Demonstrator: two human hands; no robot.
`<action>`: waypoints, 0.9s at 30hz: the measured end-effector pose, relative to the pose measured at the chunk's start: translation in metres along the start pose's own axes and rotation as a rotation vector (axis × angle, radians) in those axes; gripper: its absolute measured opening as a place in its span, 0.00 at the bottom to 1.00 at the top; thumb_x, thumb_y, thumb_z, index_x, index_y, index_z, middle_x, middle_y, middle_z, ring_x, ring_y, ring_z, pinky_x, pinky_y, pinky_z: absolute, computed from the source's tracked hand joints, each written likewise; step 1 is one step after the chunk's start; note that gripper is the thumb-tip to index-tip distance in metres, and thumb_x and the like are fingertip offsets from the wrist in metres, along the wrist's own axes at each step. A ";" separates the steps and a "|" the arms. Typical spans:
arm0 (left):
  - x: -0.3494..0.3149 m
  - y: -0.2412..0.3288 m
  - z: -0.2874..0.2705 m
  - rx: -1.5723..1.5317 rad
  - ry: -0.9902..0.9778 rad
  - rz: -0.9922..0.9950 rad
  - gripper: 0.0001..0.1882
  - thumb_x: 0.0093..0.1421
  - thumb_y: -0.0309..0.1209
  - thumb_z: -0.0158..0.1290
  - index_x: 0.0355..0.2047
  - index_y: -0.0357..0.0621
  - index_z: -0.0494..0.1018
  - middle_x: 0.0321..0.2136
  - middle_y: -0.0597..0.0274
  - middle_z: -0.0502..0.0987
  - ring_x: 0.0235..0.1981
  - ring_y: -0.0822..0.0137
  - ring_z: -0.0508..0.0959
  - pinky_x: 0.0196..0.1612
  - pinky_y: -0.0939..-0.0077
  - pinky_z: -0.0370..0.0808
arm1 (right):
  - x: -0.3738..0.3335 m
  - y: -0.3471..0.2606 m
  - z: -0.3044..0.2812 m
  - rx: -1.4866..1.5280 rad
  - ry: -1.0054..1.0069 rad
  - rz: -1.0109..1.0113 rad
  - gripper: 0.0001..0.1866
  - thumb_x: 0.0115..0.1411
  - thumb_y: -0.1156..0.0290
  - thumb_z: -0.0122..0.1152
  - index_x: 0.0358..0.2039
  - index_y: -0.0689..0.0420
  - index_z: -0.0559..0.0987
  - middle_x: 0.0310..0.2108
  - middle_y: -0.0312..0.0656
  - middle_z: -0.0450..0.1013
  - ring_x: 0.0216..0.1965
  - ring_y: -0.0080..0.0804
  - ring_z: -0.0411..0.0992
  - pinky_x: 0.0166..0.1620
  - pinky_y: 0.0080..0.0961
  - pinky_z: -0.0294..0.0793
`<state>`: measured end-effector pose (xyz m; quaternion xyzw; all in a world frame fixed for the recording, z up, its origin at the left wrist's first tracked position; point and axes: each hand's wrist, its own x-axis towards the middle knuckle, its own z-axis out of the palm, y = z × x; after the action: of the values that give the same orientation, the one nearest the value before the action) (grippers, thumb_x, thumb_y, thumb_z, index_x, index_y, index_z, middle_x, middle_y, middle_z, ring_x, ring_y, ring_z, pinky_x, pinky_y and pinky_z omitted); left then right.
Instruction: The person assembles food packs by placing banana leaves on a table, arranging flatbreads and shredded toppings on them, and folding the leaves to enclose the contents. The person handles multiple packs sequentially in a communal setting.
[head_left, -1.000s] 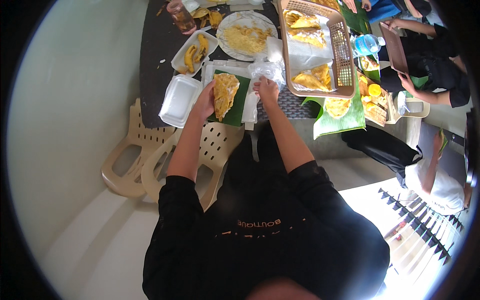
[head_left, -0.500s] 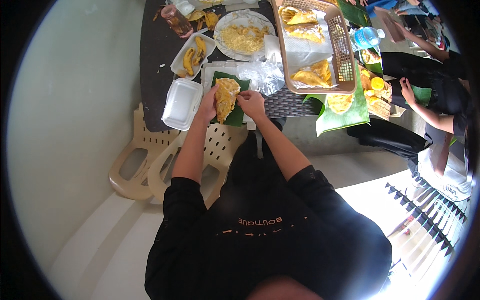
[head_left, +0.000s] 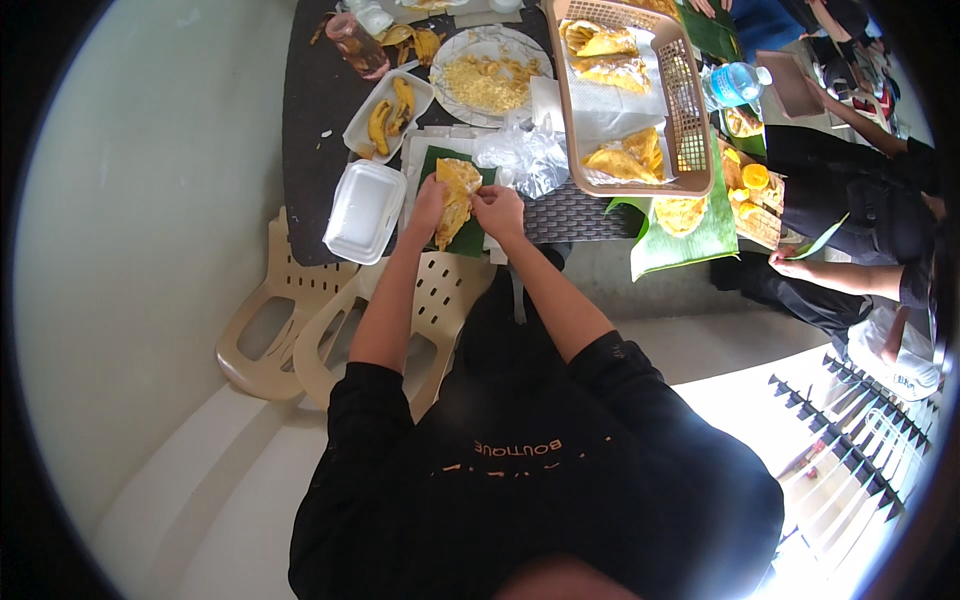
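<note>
A folded yellow crepe (head_left: 457, 198) with pale, whitish patches is between my hands, over a dark green piece of banana leaf (head_left: 468, 238). My left hand (head_left: 427, 208) is closed on its left edge. On the opposite edge, the fingers of my right hand (head_left: 499, 211) are pinched together against the crepe. Just left of them lies an open white foam box (head_left: 364, 212). A crumpled clear plastic bag (head_left: 530, 160) sits beyond my right hand. Similar folded crepes (head_left: 628, 157) lie on white paper in a brown basket (head_left: 690, 115).
Further back are a plate (head_left: 540, 50) of shredded yellow food, a foam tray of bananas (head_left: 390, 112) and a reddish jar (head_left: 356, 45). A water bottle (head_left: 735, 84) stands right of the basket. Plastic chairs (head_left: 262, 340) are below the table's left side. People stand at right.
My hands stay on the crepe, which has tilted slightly and looks narrower. At right, another person's hand has lowered, and the leaf piece it holds has turned edge-on.
</note>
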<state>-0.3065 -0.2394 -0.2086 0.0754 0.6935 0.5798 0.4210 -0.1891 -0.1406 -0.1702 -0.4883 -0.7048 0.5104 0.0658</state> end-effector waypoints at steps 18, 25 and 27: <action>-0.034 0.023 -0.005 0.774 0.191 0.219 0.23 0.56 0.35 0.50 0.48 0.32 0.69 0.37 0.49 0.71 0.38 0.53 0.74 0.43 0.64 0.72 | 0.000 -0.005 0.008 -0.008 0.018 0.057 0.15 0.49 0.62 0.63 0.34 0.58 0.80 0.28 0.43 0.78 0.31 0.36 0.78 0.38 0.30 0.76; -0.047 0.019 -0.003 0.654 0.221 0.259 0.24 0.53 0.36 0.54 0.48 0.34 0.70 0.36 0.49 0.71 0.39 0.52 0.74 0.43 0.63 0.71 | -0.003 -0.006 0.011 0.017 0.028 0.032 0.12 0.50 0.63 0.61 0.32 0.56 0.79 0.28 0.42 0.78 0.32 0.39 0.77 0.39 0.34 0.75; -0.049 0.018 -0.002 0.751 0.238 0.311 0.25 0.51 0.36 0.56 0.48 0.35 0.69 0.37 0.49 0.71 0.39 0.52 0.73 0.43 0.63 0.71 | -0.003 -0.006 0.011 -0.017 0.048 -0.008 0.12 0.50 0.63 0.61 0.32 0.56 0.78 0.28 0.42 0.78 0.32 0.39 0.77 0.38 0.34 0.75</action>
<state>-0.2841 -0.2639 -0.1685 0.2599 0.8807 0.3480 0.1890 -0.1981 -0.1497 -0.1694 -0.4982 -0.7093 0.4921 0.0806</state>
